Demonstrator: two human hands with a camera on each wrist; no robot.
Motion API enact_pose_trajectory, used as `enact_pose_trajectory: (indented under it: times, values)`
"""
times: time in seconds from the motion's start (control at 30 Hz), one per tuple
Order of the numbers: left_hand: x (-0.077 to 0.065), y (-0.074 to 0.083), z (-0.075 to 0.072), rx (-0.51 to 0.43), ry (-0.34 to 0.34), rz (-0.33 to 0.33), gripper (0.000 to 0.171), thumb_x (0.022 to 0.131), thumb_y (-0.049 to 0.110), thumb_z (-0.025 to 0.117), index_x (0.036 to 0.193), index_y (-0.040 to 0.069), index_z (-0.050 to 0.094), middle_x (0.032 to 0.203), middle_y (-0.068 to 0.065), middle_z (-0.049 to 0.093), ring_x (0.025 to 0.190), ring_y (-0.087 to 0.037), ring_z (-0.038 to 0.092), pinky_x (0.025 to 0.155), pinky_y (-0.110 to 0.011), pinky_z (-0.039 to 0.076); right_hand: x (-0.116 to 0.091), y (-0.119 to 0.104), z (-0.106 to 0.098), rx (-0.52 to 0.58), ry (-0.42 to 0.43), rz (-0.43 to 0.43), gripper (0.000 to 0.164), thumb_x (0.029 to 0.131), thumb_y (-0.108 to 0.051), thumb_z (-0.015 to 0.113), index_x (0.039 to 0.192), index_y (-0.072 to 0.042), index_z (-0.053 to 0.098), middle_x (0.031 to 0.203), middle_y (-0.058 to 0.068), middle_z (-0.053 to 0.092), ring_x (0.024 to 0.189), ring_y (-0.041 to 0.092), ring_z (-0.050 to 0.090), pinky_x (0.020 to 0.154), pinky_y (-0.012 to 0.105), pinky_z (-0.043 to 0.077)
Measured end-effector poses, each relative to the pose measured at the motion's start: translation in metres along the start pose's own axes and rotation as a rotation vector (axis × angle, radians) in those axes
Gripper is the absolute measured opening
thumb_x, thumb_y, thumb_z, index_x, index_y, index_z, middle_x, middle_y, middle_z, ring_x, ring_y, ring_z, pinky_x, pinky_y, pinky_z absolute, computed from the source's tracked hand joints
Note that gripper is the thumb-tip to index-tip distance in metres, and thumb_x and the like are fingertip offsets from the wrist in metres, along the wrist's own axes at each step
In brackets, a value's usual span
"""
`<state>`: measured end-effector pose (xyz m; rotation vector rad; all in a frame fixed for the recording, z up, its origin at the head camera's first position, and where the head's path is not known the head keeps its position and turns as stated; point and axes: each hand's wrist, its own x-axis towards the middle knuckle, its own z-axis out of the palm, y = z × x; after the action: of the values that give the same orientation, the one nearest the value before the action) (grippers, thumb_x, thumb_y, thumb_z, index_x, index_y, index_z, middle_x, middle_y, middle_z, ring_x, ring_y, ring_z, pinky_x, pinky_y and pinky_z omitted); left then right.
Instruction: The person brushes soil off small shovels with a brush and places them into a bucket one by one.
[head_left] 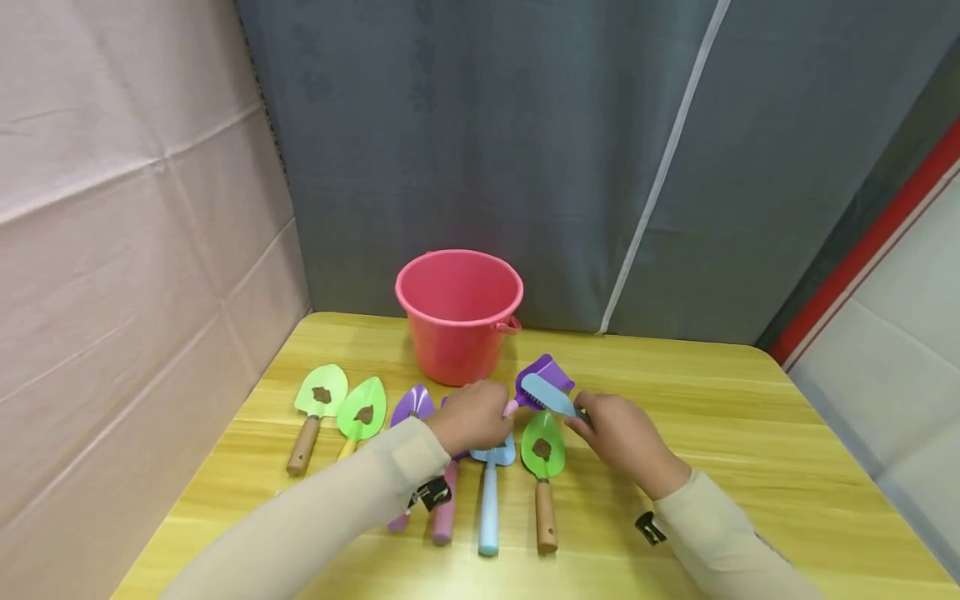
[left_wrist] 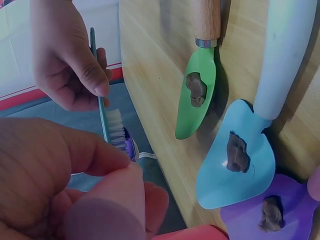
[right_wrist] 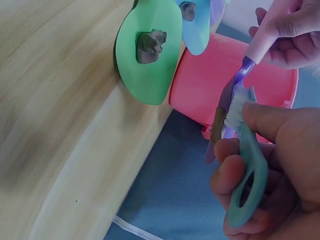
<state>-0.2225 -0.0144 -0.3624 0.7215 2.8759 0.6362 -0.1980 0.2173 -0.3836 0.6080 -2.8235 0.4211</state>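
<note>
My left hand (head_left: 476,417) grips the pink handle (left_wrist: 112,200) of a small purple shovel (head_left: 553,369), held up above the table in front of the bucket. A brown lump (right_wrist: 217,125) sits on its blade. My right hand (head_left: 621,432) holds a blue-green brush (right_wrist: 252,165) by its looped handle, thumb along the back. White bristles (left_wrist: 116,127) face the shovel's blade and appear to touch it in the right wrist view. Below lie a green trowel (head_left: 543,450) with a wooden handle and a light blue shovel (left_wrist: 240,185), each bearing a brown lump.
A pink bucket (head_left: 459,321) stands at the back of the wooden table (head_left: 720,433). Toward the left lie two green trowels, one wooden-handled (head_left: 321,390) and one yellow-handled (head_left: 363,408), beside a purple trowel (head_left: 413,404). A grey curtain (head_left: 480,150) hangs behind.
</note>
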Motion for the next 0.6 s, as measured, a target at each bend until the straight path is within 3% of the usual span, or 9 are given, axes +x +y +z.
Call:
enact_pose_trajectory:
  times: [0.6]
  values:
    - [-0.0095, -0.0029, -0.0041, 0.002, 0.017, 0.031, 0.018, 0.081, 0.009, 0.065, 0.069, 0.013, 0.052, 0.062, 0.001, 0.045, 0.058, -0.016, 0.046, 0.048, -0.030, 0.038, 0.0011, 0.0048, -0.0018, 0.011, -0.031, 0.041, 0.018, 0.090, -0.018, 0.074, 0.084, -0.009, 0.060, 0.061, -0.006, 0.046, 0.052, 0.009, 0.041, 0.049, 0.027, 0.035]
